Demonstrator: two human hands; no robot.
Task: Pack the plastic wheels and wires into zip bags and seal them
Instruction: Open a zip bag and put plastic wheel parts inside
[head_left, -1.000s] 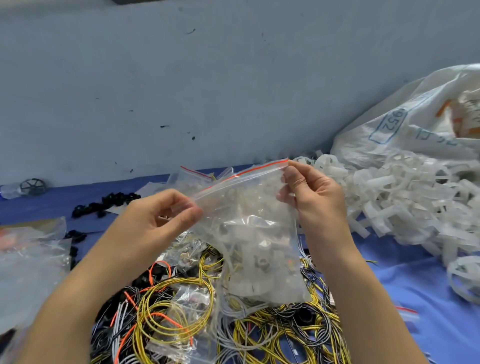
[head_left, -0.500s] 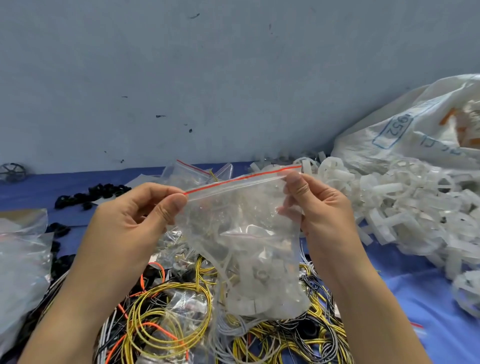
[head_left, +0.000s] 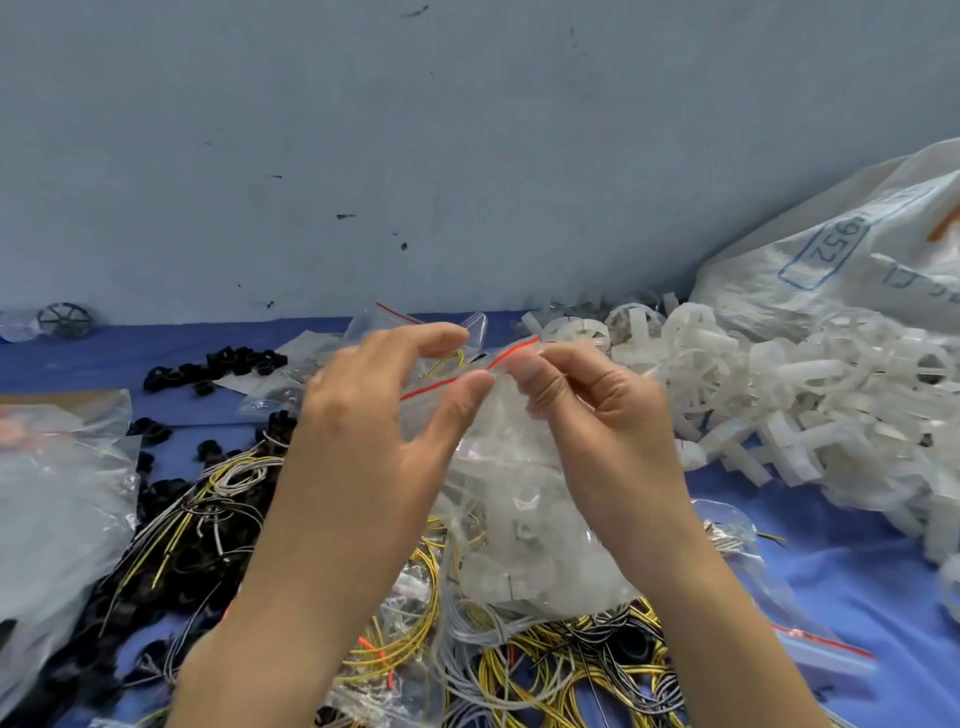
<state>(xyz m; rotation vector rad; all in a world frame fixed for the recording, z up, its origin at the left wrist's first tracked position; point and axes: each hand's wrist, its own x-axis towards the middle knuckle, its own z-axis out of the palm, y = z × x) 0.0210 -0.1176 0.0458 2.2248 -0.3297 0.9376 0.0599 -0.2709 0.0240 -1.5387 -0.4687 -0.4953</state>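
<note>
Now: filled zip bag at the sealing step, handling notes

We hold the zip bag (head_left: 524, 525) up between both hands, above the wires (head_left: 519, 675) tangled on the table (head_left: 857, 587).

The right grip (head_left: 597, 415) pinches the red zip strip (head_left: 434, 387) near its right end, thumb against curled fingers. The left grip (head_left: 374, 415) is spread: the thumb tip touches the film just under the strip, and the index finger arches above it, apart.

We judge the film thin, soft and slick. It sags under its load of white parts like the loose plastic wheels (head_left: 779, 395) heaped to the right. These look light but bulky and hard-edged, so they are likely to push the mouth open.

The strip is the stiffest part and the best hold. We take it at both ends and keep the belly hanging free. We cannot tell whether the strip is closed yet.
</note>
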